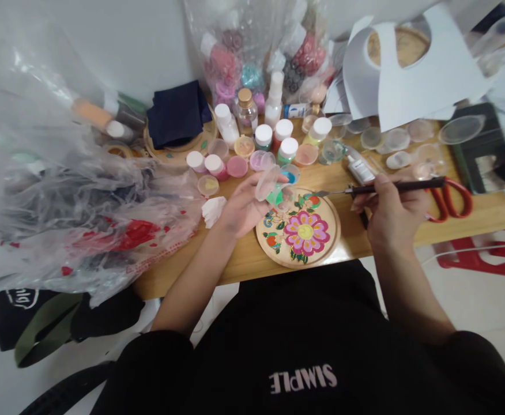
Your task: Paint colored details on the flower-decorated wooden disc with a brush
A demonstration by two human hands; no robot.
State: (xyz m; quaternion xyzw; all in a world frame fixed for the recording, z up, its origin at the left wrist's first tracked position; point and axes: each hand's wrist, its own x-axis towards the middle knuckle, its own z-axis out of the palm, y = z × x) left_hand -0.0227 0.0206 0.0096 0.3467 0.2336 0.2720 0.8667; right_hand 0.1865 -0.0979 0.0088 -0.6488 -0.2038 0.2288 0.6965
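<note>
A round wooden plate (331, 233) painted with a pink flower and green leaves lies at the table's near edge. Over its upper left rim my left hand (244, 207) holds a small clear plastic cup (274, 187) with green colour in it. My right hand (388, 210), to the right of the plate, is closed on a thin dark-handled tool (382, 188) whose metal tip points left toward the cup.
Several small paint jars (263, 137) and cups crowd the wooden table (244, 259) behind the plate. Red-handled scissors (449, 199) lie at the right, clear lids (397, 139) beyond them. Large plastic bags (62, 202) fill the left side; white card (429, 63) stands at the back right.
</note>
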